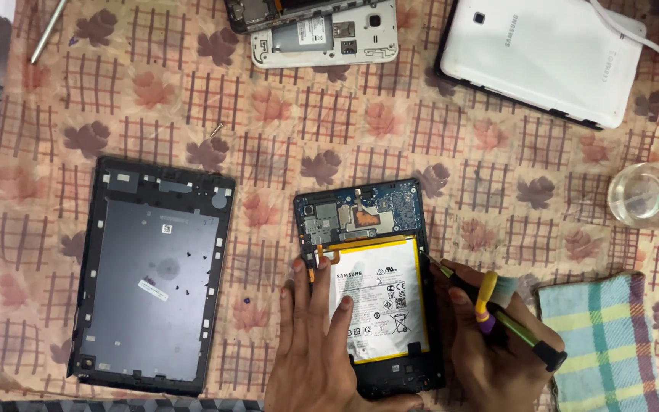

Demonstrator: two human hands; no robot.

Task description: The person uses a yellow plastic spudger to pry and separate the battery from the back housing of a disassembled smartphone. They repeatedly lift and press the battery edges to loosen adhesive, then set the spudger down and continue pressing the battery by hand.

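Tool tip hard to see at the opened tablet's (368,282) right edge; right hand (490,343) grip closed round the screwdriver (497,309), left hand (318,343) flat, fingers spread on the battery (379,294), mid-bench.

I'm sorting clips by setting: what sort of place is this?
Probably a small electronics repair bench. An opened tablet lies under the left hand, its removed back cover beside it, and the right hand holds a screwdriver.

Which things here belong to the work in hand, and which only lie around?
In use: opened tablet, its battery, screwdriver, left hand, right hand.

Lying about: grey back cover, white tablet, glass, checked cloth.
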